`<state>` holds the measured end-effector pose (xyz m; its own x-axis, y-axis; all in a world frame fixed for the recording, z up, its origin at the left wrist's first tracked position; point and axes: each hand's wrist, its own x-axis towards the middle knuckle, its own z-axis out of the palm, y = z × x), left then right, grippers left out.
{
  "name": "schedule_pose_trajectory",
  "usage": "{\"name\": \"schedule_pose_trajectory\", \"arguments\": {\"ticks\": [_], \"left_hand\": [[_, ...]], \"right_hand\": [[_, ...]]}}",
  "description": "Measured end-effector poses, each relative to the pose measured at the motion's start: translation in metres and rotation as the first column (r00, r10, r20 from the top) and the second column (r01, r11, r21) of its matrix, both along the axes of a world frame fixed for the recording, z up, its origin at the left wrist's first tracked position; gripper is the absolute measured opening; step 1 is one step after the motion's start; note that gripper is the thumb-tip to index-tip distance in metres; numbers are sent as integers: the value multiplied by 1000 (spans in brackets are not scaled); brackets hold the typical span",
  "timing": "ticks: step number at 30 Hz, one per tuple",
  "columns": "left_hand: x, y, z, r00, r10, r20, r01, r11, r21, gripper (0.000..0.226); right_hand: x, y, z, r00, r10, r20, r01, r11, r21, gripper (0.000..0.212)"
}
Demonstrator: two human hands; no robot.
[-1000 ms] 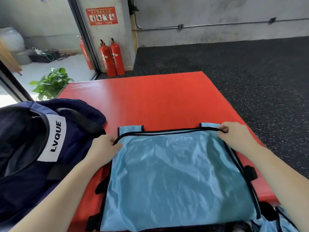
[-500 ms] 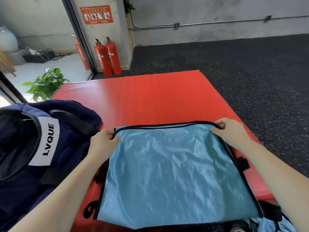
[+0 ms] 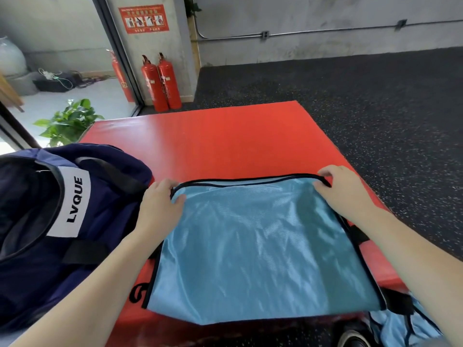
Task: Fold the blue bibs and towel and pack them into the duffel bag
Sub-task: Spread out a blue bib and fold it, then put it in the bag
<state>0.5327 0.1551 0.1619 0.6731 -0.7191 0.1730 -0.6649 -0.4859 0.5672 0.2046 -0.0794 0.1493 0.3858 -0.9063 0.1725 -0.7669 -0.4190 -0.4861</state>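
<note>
The left hand and right hand are each pinching a far corner of the blue bib, centre frame, duffel bag lying at left.

- My left hand is out in front of me, knuckles up, with the fingers curled over and the thumb tucked below them, pinching the far left corner of the blue bib
- My right hand sits at the same distance, with bent fingers and thumb pinching the far right corner
- Both wrists run straight from the bare forearms, which come in from the lower corners and angle inward
- The two hands are well apart, roughly level with each other
</note>
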Motion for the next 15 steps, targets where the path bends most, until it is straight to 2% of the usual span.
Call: {"name": "schedule_pose_trajectory", "arguments": {"ticks": [3, 6, 8, 12, 15], "left_hand": [[-27, 5, 2, 990, -135, 33, 134, 991, 19, 34], [-59, 20, -6, 952, -305, 33, 299, 947, 120, 42], [-78, 34, -14, 932, -362, 19, 352, 915, 196, 47], [-97, 68, -37, 919, -384, 85, 335, 876, 346, 68], [-84, 92, -48, 915, -354, 195, 273, 897, 348, 88]], "right_hand": [[11, 30, 9, 990, 144, 12, -143, 989, -20, 25], [19, 73, 7, 961, 277, 14, -277, 960, 40, 32], [19, 97, 1, 949, 315, -23, -314, 948, 59, 38], [-1, 118, -15, 921, 358, -154, -348, 933, 88, 62], [-27, 104, -26, 887, 332, -321, -342, 939, 26, 78]]}}
